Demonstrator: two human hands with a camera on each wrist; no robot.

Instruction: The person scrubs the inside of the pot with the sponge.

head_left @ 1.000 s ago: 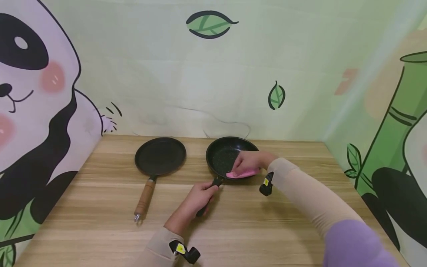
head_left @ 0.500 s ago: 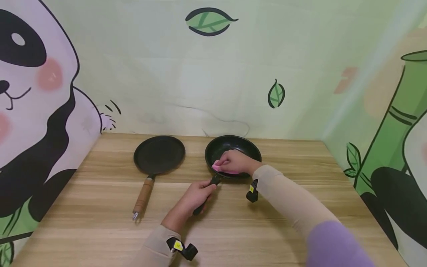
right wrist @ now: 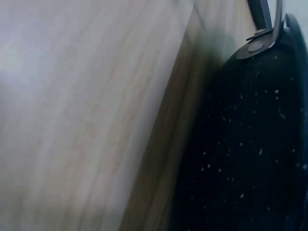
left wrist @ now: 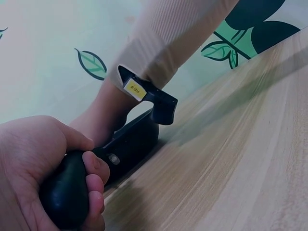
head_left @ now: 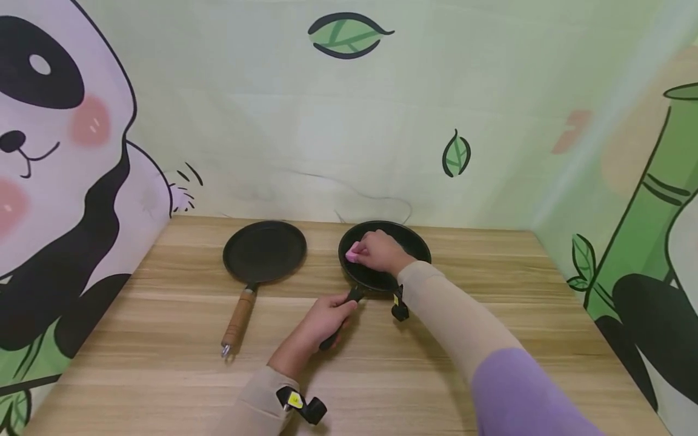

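A black frying pan (head_left: 411,242) lies at the back of the table, a little right of centre in the head view. My left hand (head_left: 326,318) grips its black handle (left wrist: 67,192), fingers wrapped round it in the left wrist view. Inside the pan, my right hand (head_left: 382,249) pinches a pink cloth (head_left: 353,252) at the left part of the bowl, fingertips down. The right wrist view shows the pan's white-speckled dark surface (right wrist: 240,159) and the riveted handle joint (right wrist: 255,46); hand and cloth are out of that view.
A flat black crepe pan (head_left: 264,251) with a wooden handle (head_left: 239,318) lies to the left on the wood-grain table (head_left: 436,375). Behind stands a pale green wall (head_left: 245,121) with painted leaves and pandas.
My right hand has carried the pink cloth from the pan's near right rim leftward and farther back inside the pan. My left hand keeps its hold on the handle; the crepe pan stays put.
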